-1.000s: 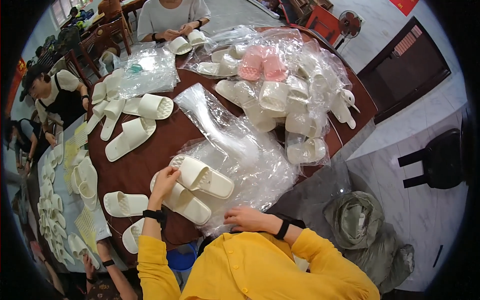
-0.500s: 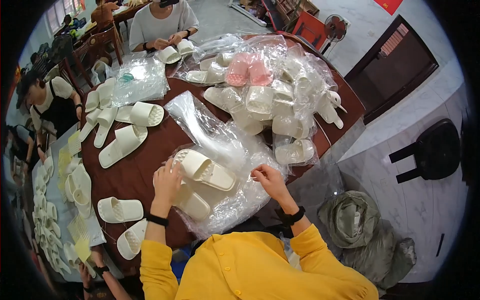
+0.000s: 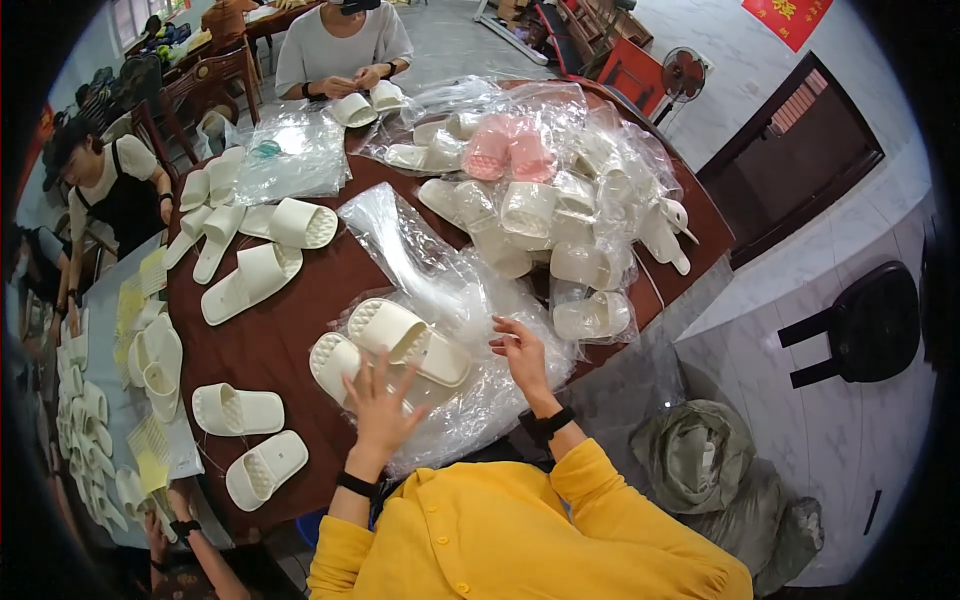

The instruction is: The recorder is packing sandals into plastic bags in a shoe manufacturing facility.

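A pair of cream slippers lies on clear plastic bags [image 3: 410, 265] in front of me. One slipper [image 3: 385, 325] rests on the bags with its toe toward the upper left. Its mate [image 3: 335, 362] is beside it on the near side, partly covered by my left hand [image 3: 384, 408]. That hand is spread wide over the slipper and holds nothing; whether it touches the slipper I cannot tell. To the right of the pair, my right hand [image 3: 522, 362] hovers at the crumpled bags with its fingers apart and nothing in them.
Bagged slippers [image 3: 527, 208] are heaped at the far right, a pink pair [image 3: 510, 148] among them. Loose slippers [image 3: 252, 283] lie to the left on the brown table [image 3: 300, 360]. Across it, a person [image 3: 345, 50] handles slippers. Others work at a side table on the left.
My left hand has moved toward me and rightward from the slippers' toes, its fingers spreading. My right hand has shifted slightly left and its fingers have extended. The view has tilted a little.
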The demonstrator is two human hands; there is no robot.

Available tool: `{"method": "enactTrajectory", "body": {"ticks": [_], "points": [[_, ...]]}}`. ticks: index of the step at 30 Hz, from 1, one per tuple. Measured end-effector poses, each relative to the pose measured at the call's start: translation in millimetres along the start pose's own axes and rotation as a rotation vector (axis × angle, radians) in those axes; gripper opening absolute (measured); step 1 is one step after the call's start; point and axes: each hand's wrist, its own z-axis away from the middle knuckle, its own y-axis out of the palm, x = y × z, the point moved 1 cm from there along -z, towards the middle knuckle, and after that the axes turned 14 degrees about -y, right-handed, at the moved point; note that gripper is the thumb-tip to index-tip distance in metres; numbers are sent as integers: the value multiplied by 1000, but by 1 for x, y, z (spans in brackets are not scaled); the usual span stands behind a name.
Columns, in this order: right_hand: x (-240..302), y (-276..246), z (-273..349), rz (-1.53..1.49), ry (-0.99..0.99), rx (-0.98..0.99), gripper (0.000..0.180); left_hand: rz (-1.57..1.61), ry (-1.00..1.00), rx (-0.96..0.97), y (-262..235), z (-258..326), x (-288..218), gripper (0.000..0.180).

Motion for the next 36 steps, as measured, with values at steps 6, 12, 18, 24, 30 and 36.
{"method": "enactTrajectory", "body": {"ticks": [6, 12, 18, 24, 30, 36], "points": [[2, 9, -3, 147, -30, 13, 22, -22, 254, 208, 27, 45, -3, 79], [-8, 20, -4, 250, -48, -12, 16, -32, 253, 273, 35, 48, 13, 77], [-18, 23, -6, 131, -132, -16, 18, -122, 455, 81, 49, 62, 18, 74], [-12, 32, -13, 103, -135, 56, 20, -213, 432, 56, 67, 58, 35, 64], [-17, 27, -9, 291, -203, -28, 18, 223, 375, 382, 36, 45, 27, 50], [-12, 30, -5, 298, -215, -6, 16, 659, 209, 546, 24, 25, 37, 40]]}}
